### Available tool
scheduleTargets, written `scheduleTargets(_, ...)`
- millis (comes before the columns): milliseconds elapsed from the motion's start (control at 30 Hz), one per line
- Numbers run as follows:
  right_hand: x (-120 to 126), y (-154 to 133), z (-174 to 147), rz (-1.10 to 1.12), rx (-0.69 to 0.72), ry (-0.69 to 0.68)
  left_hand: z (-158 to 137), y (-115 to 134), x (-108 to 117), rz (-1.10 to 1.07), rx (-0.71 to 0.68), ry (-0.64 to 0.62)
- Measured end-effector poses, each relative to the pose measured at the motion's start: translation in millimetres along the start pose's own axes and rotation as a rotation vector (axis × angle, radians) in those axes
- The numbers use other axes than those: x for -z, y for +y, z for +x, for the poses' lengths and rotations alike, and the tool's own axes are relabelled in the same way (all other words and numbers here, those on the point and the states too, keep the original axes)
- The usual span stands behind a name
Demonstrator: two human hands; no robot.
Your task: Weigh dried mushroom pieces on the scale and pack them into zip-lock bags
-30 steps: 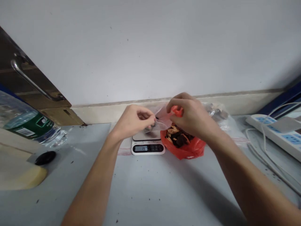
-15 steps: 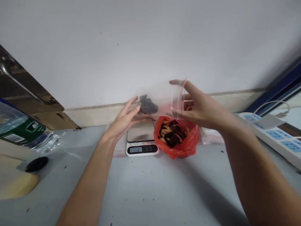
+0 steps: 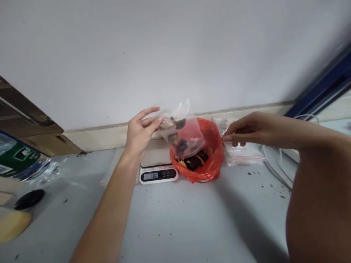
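Note:
My left hand [image 3: 142,131] is closed on one end of a clear zip bag [image 3: 189,140], which hangs tilted with several dark and brown dried pieces inside. Below it and to the right stands a red plastic bag [image 3: 216,160] of dark and tan dried pieces, partly hidden by the clear one. My right hand [image 3: 244,129] pinches the red bag's right rim between thumb and fingers. Left of the red bag is a white digital scale [image 3: 159,180] whose display reads 0.0; its plate [image 3: 153,153] bears nothing that I can see.
More clear zip bags [image 3: 242,157] lie right of the red bag, by a white cable [image 3: 276,171]. A large water bottle [image 3: 24,160] and a black oval object [image 3: 29,199] are at the left. A pale wall [image 3: 164,54] rises behind; dark crumbs dot the grey tabletop [image 3: 153,226].
My right hand has left the clear bag and taken the red bag's rim, pulling it up. The clear bag now hangs from my left hand. The scale's reading has dropped to 0.0.

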State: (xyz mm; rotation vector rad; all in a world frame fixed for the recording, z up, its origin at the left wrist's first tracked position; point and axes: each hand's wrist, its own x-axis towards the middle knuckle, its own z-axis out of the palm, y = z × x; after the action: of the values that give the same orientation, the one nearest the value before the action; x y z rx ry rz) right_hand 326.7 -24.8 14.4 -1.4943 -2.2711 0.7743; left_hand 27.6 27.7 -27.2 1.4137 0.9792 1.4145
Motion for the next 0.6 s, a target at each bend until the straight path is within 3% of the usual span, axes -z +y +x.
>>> scheduleTargets(200, -7, -5, 9, -0.051, -0.094, 0.206, -14, 8, -31, 0.016, -0.24, -0.004)
scheduleTargets(333, -14, -11, 18, -0.045, -0.029, 0.183, -18, 13, -39, -0.04, -0.29, 0.021)
scheduleTargets(500, -23, -16, 28, 0.116, -0.036, 0.277, -9, 17, -16, -0.043, -0.215, 0.075)
scheduleTargets(600, -32, -26, 34, 0.312, -0.045, 0.365, -2, 17, 9, 0.086, -0.106, 0.013)
